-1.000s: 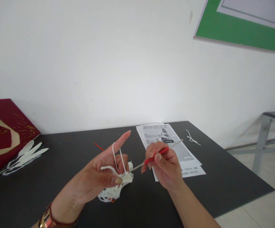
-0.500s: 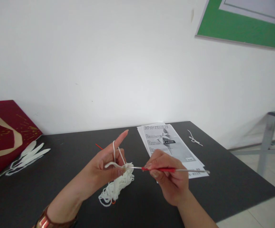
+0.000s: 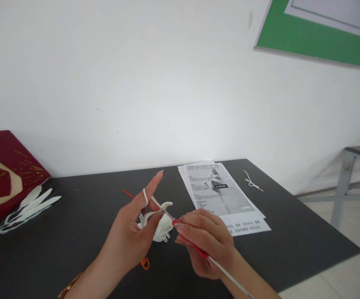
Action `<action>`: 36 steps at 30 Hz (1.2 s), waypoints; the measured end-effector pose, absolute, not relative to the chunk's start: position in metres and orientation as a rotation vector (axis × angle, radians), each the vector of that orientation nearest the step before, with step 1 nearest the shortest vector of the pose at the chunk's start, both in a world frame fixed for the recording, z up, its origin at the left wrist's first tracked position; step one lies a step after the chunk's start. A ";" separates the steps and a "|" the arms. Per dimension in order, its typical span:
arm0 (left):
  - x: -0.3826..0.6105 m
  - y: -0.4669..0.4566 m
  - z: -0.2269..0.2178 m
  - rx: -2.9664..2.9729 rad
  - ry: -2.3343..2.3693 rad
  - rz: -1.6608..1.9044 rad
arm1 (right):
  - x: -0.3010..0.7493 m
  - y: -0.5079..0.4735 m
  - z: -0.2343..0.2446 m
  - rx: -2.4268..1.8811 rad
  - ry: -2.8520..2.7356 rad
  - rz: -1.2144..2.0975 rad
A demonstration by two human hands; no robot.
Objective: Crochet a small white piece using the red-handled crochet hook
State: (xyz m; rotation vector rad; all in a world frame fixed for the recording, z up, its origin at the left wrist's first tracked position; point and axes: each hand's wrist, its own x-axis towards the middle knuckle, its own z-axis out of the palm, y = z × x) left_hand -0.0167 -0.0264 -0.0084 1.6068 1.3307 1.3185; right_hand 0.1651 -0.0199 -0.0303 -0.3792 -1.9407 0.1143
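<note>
My left hand (image 3: 133, 232) pinches a small white crochet piece (image 3: 161, 222) between thumb and fingers, with white yarn looped over the raised index finger. My right hand (image 3: 206, 243) grips a crochet hook with a red handle (image 3: 189, 241); its metal tip points up-left into the white work and its tail runs down-right past my wrist. Both hands hover just above the black table (image 3: 74, 232). An orange stitch marker (image 3: 145, 263) hangs below the left hand.
Printed instruction sheets (image 3: 223, 197) lie right of the hands. A short white yarn scrap (image 3: 253, 182) sits near the far right edge. White crocheted petals (image 3: 30, 205) and a dark red bag (image 3: 2, 174) are at the left. A red strand (image 3: 128, 193) lies behind the finger.
My right hand swung the hook from pointing level leftward to pointing up-left, its tail now dropping toward me. The white work has been gathered up closer into the left hand, showing the orange marker.
</note>
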 end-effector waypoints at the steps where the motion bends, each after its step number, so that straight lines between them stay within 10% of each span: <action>1: -0.016 -0.027 -0.008 1.593 1.334 1.342 | 0.165 -0.020 -0.030 -0.380 -1.918 0.130; 36: -0.028 -0.025 -0.005 0.907 0.705 1.110 | 0.155 -0.022 -0.040 -0.383 -1.354 0.802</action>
